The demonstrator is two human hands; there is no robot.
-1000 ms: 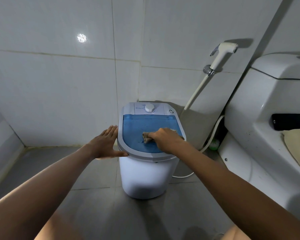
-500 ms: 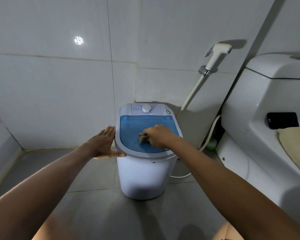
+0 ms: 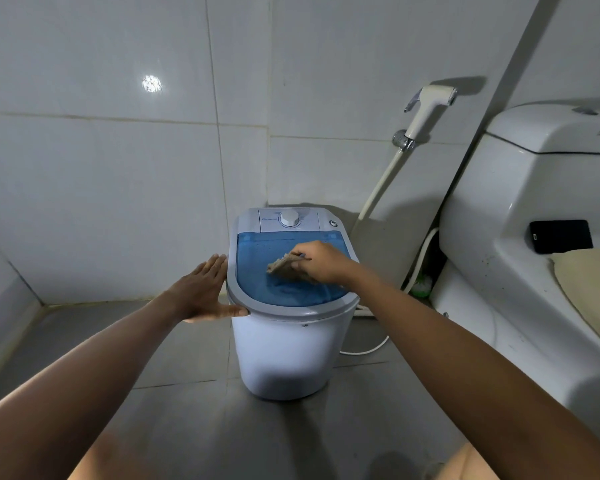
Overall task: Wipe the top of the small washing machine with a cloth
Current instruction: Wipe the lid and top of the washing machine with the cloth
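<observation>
A small white washing machine (image 3: 286, 355) stands on the floor in the corner. Its top has a translucent blue lid (image 3: 257, 268) with a grey rim and a white dial (image 3: 289, 218) at the back. My right hand (image 3: 321, 261) presses a crumpled tan cloth (image 3: 282, 265) onto the middle of the lid. My left hand (image 3: 201, 289) lies flat against the machine's left side, fingers spread, thumb along the front rim.
A white toilet (image 3: 534, 216) fills the right side, with a black phone (image 3: 561, 236) and a beige cover (image 3: 593, 275) on it. A bidet sprayer (image 3: 426, 109) hangs on the tiled wall, its hose (image 3: 378, 188) running down behind the machine. Grey floor tiles lie in front.
My right hand has moved the cloth from the lid's front part back toward the middle. The left hand stays on the machine's side.
</observation>
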